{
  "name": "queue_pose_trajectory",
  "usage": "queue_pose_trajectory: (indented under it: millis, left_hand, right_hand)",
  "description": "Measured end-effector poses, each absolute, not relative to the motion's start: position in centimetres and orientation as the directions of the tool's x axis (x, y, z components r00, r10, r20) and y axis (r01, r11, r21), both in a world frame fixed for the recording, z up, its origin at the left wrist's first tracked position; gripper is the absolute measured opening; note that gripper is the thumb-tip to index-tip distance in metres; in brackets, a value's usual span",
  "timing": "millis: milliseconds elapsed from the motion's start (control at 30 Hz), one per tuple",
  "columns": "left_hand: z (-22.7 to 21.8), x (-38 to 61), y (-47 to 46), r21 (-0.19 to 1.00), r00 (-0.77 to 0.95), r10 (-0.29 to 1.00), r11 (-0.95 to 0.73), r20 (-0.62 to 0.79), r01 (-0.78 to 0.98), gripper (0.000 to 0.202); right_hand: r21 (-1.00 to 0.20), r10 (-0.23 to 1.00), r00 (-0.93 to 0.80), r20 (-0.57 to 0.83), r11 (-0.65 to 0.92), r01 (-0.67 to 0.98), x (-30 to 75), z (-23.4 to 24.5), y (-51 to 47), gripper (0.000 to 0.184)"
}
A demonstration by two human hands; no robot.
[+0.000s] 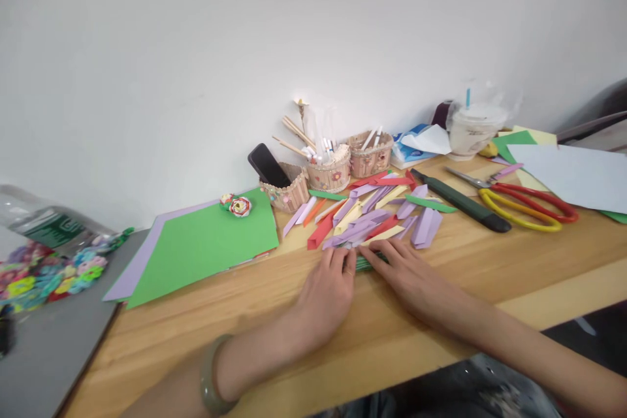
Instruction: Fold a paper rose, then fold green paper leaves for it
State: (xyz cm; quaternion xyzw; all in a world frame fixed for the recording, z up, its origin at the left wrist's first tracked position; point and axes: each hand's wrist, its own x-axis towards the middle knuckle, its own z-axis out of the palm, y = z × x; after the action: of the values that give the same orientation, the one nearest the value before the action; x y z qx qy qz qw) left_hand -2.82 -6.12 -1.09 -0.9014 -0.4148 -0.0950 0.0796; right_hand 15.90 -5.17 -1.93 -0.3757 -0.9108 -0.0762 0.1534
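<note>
Both my hands rest on the wooden table (470,261) with their fingertips meeting on a small green folded paper strip (366,263). My left hand (327,294) lies palm down, its fingers together and pressing the strip's left end. My right hand (406,274) presses the strip's right end with its fingers stretched flat. Just beyond the fingertips lies a pile of folded paper pieces (372,215) in purple, red, yellow and green. A pale bangle (211,379) sits on my left wrist.
Green paper sheets (206,245) with a small paper flower (240,206) lie to the left. Scissors (524,206), a utility knife (460,202), a lidded cup (473,130), stick-built holders (333,173) and a phone (268,166) stand at the back. Paper flowers (44,274) lie far left.
</note>
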Motion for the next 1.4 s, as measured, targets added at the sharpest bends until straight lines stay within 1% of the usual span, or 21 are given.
queue_pose_trajectory:
  millis: [100,267,300,367,533,600,667,733,800,900,1033,1100,1167,1400]
  left_hand:
    - [-1.4,-2.8,-6.0,0.011,0.605,0.753,-0.629,0.259,0.778,0.036]
    - [-0.9,-3.1,-5.9,0.268,0.547,0.79,-0.61,0.275,0.746,0.033]
    - [-0.8,-3.2,-5.8,0.296,0.543,0.793,-0.608,0.276,0.737,0.033]
    - [-0.6,-3.4,-5.7,0.309,0.546,0.79,-0.612,0.278,0.728,0.033]
    - [-0.7,-3.6,-5.4,0.262,0.542,0.801,-0.596,0.253,0.759,0.032]
    - [-0.7,-3.6,-5.5,0.191,0.521,0.823,-0.562,0.228,0.805,0.03]
    - [-0.5,-3.4,-5.7,0.096,0.494,0.843,-0.521,0.213,0.848,0.03]
    - [-0.2,-3.3,-5.9,0.015,0.481,0.851,-0.495,0.21,0.869,0.033]
    - [0.0,-3.1,-6.1,-0.04,0.469,0.857,-0.472,0.213,0.881,0.037]
    - [0.0,-2.9,-6.5,-0.114,0.442,0.872,-0.427,0.211,0.897,0.04]
    - [-0.4,-2.8,-6.8,-0.21,0.466,0.859,-0.425,0.214,0.881,0.037]
    - [-0.6,-2.8,-6.8,-0.222,0.47,0.853,-0.425,0.225,0.878,0.037]
    - [-0.7,-2.8,-6.8,-0.209,0.466,0.854,-0.424,0.23,0.881,0.037]
    - [-1.2,-2.6,-6.8,-0.089,0.422,0.886,-0.412,0.191,0.907,0.038]
  right_hand:
    - [0.041,0.679,-0.654,0.333,0.682,0.73,15.6,-1.7,-5.5,0.046]
    - [0.016,0.713,-0.613,0.34,0.647,0.762,15.3,-1.5,-6.2,0.045]
    - [0.019,0.716,-0.608,0.344,0.642,0.767,15.3,-1.4,-6.3,0.046]
    - [0.036,0.724,-0.596,0.348,0.625,0.78,15.3,-1.3,-6.4,0.047]
    - [0.051,0.733,-0.586,0.344,0.609,0.791,14.9,-0.7,-6.5,0.04]
    - [0.051,0.737,-0.575,0.356,0.599,0.799,14.7,-0.6,-6.6,0.037]
    - [0.054,0.748,-0.552,0.369,0.576,0.816,14.5,-0.6,-6.7,0.034]
    - [0.058,0.759,-0.525,0.386,0.548,0.835,14.4,-0.7,-6.8,0.032]
    - [0.064,0.762,-0.508,0.402,0.53,0.846,14.4,-0.8,-6.9,0.031]
    - [0.084,0.749,-0.51,0.423,0.528,0.845,14.4,-1.4,-7.0,0.035]
    - [0.109,0.736,-0.514,0.441,0.525,0.844,14.5,-2.4,-7.0,0.041]
    - [0.114,0.737,-0.512,0.442,0.52,0.847,14.5,-2.7,-7.0,0.043]
    - [0.116,0.74,-0.511,0.437,0.517,0.848,14.5,-2.8,-7.0,0.045]
    - [0.112,0.766,-0.489,0.417,0.491,0.864,14.0,-3.3,-7.1,0.048]
